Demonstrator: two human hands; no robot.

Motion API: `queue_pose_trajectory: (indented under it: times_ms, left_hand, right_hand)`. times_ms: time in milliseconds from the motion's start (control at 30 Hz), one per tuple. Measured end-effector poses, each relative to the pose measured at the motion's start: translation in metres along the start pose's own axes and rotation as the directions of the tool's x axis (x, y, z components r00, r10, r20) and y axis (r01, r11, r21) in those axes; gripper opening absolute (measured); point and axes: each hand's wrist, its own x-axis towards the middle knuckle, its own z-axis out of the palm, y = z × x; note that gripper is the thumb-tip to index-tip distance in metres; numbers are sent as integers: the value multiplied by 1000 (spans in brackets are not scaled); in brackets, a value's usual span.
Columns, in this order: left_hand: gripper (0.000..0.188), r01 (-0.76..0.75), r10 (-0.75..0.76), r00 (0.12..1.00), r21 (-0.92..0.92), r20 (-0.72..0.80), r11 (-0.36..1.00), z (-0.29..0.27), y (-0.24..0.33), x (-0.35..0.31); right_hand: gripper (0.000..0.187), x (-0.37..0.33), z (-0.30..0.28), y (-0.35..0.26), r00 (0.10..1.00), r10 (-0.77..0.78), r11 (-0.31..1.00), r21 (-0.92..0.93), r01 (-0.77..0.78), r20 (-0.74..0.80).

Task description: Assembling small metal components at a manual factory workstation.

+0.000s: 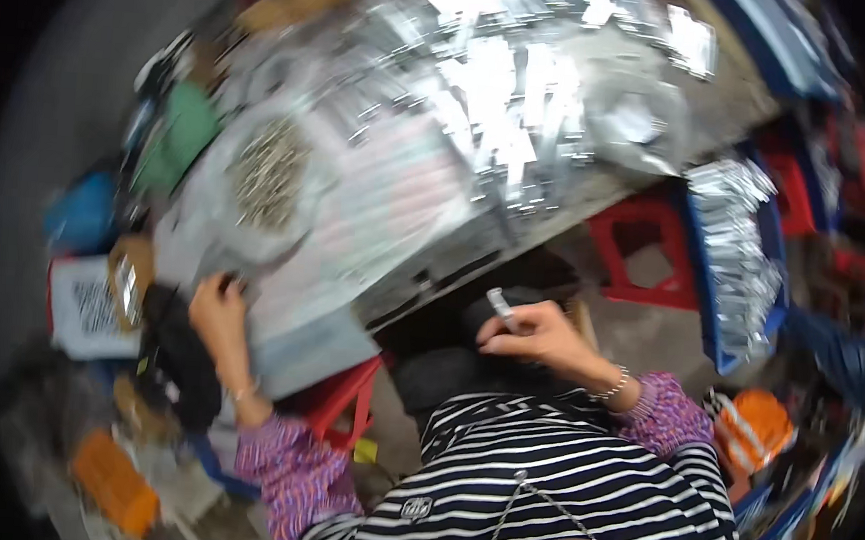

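Observation:
My right hand (546, 340) is closed round a short, pale silver, stick-like piece (501, 309) that points up and to the left, above my lap. Over the table's near left corner, my left hand (219, 317) has its fingers bent together. A small dark spot shows at their tips; blur hides what it is. Just beyond that hand lies a clear plastic bag (226, 177), opened wide, with a heap of small metal parts (271, 173) in it. Right of the bag, a pinkish sheet (398, 182) covers part of the tabletop.
Many shiny flat metal strips (505, 94) spread over the table's far side, beside another clear bag (639, 119). At right, a blue crate (734, 261) holds more silver pieces next to a red stool (645, 250). Another red stool (348, 400) stands under the near edge.

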Motion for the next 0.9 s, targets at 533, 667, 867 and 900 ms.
queue_pose_trajectory:
  times_ms: [533, 667, 867, 900]
  left_hand:
    - [17, -53, 55, 998, 45, -32, 998, -1, 1, -5]
    - [15, -78, 77, 993, -2, -94, 997, 1, 7, -2]
    - [14, -7, -6, 996, -142, -91, 990, -5, 8, -5]
    - [14, -2, -10, 996, -138, -87, 990, -5, 6, -5]
  right_hand:
    - [18, 6, -1, 15, 989, -147, 964, 221, 146, -12]
    - [14, 0, -9, 9, 999, 9, 969, 245, -1, -33]
    - [15, 2, -12, 2, 999, 45, 934, 354, -43, 4]
    - [15, 4, -12, 3, 999, 41, 929, 367, -36, -5]
